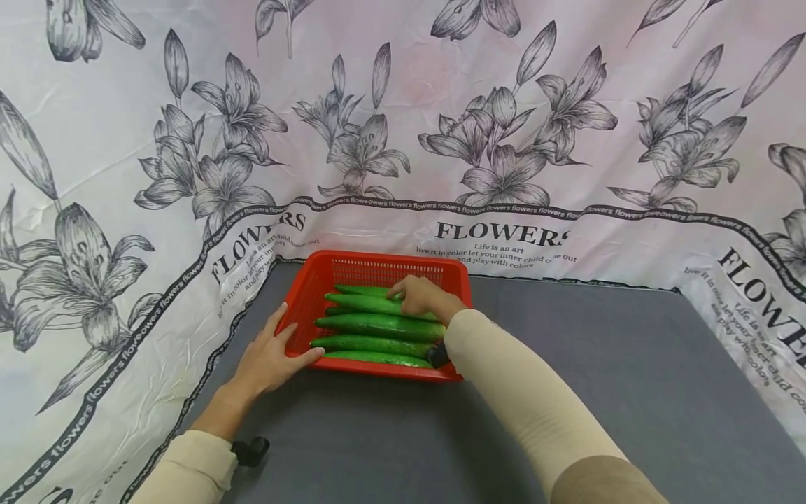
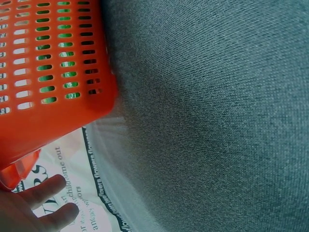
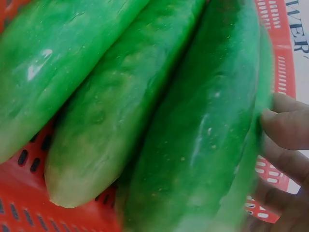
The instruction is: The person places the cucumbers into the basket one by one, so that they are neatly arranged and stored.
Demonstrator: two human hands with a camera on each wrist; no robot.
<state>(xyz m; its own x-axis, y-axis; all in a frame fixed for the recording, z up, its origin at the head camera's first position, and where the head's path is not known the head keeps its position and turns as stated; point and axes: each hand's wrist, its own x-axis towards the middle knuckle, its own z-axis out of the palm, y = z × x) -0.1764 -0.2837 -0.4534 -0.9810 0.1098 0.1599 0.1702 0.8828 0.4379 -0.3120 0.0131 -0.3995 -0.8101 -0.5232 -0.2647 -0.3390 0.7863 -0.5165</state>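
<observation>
Several long green cucumbers lie side by side in a red plastic basket with slotted walls. My left hand rests on the basket's front left corner, its fingers spread along the left rim and the thumb over the front rim. Two straight fingers of it show beside the basket wall in the left wrist view. My right hand reaches into the rear of the basket with curled fingers and holds a cucumber near its right part. The right wrist view shows its fingertips against the cucumber's far side.
The basket stands on a grey cloth-covered table, close to its back edge. Behind and beside it hangs a white curtain printed with lilies and lettering. A black wrist device sits at the left cuff.
</observation>
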